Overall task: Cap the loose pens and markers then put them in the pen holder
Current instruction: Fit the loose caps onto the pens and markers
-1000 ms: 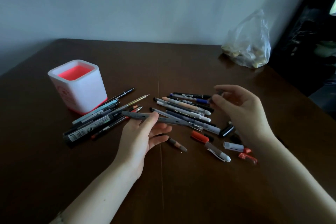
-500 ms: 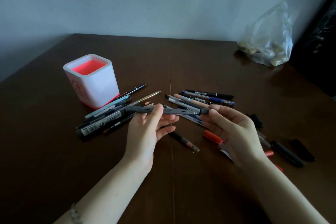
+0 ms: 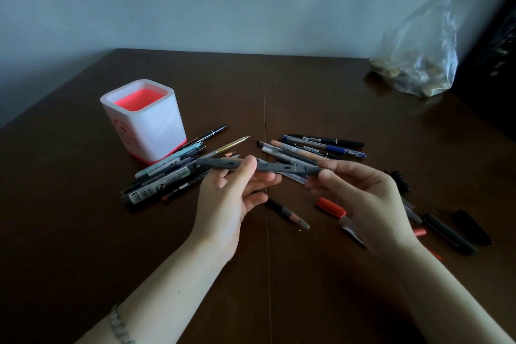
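A long grey marker [image 3: 275,167] is held level above the table. My left hand [image 3: 231,201] pinches its left part between thumb and fingers. My right hand [image 3: 360,201] grips its right end. The white pen holder [image 3: 145,120] with a red inside stands at the back left, nothing showing above its rim. A pile of pens [image 3: 167,179] lies beside the holder. Another row of pens [image 3: 315,145] lies behind my hands. A red cap [image 3: 331,207] and black caps [image 3: 446,232] lie at the right.
The dark wooden table [image 3: 335,98] has a seam down its middle. A clear plastic bag [image 3: 418,64] with small pieces sits at the back right corner. A short pencil [image 3: 287,213] lies between my hands. A dark object fills the far right edge.
My right hand has come in from the right and closed on the marker's right end. My left hand has lifted the marker off the pile. The view has shifted a little.
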Demonstrator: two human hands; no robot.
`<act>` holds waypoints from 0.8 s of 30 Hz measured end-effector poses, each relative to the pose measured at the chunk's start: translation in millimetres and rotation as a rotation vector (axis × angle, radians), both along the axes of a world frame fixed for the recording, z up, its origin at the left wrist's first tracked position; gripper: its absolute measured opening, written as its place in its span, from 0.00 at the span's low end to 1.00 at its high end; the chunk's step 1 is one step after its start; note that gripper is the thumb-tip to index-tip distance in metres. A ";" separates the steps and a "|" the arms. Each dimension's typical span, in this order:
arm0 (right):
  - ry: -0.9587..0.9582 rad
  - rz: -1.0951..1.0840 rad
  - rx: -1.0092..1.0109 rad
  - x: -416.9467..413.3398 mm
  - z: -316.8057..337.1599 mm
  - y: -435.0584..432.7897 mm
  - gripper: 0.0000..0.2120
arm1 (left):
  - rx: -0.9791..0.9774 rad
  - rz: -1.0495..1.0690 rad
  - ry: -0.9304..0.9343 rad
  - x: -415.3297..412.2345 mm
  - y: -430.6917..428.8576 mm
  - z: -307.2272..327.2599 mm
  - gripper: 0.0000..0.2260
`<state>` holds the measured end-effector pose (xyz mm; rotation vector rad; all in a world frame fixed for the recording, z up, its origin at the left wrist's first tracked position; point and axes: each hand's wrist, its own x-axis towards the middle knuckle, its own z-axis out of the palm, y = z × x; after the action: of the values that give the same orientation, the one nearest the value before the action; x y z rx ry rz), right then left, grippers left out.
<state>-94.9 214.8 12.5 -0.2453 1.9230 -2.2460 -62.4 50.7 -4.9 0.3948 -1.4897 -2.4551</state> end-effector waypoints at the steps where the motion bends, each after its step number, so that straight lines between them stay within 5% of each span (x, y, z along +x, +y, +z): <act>1: 0.019 0.017 0.032 0.6 0.2 0.5 0.10 | -0.022 -0.004 0.000 0.7 -0.1 0.0 0.06; 11: 0.034 0.026 0.020 5.8 -6.9 -1.5 0.09 | -0.181 -0.045 0.186 8.4 7.1 1.8 0.09; 15: 0.063 0.065 0.109 7.0 -4.6 -1.3 0.07 | -0.223 -0.074 0.170 9.0 10.5 -1.9 0.03; 20: 0.351 0.132 0.583 5.7 -1.6 -2.6 0.11 | -0.621 -0.144 0.144 12.9 8.6 5.3 0.02; 24: 0.423 -0.246 0.689 -12.1 -1.4 15.3 0.10 | -1.048 -0.025 -0.004 9.4 -26.4 18.8 0.08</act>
<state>-106.9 230.1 11.1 -0.4194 2.9501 -1.5805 -53.0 24.3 13.9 0.1482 -2.4662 -1.3523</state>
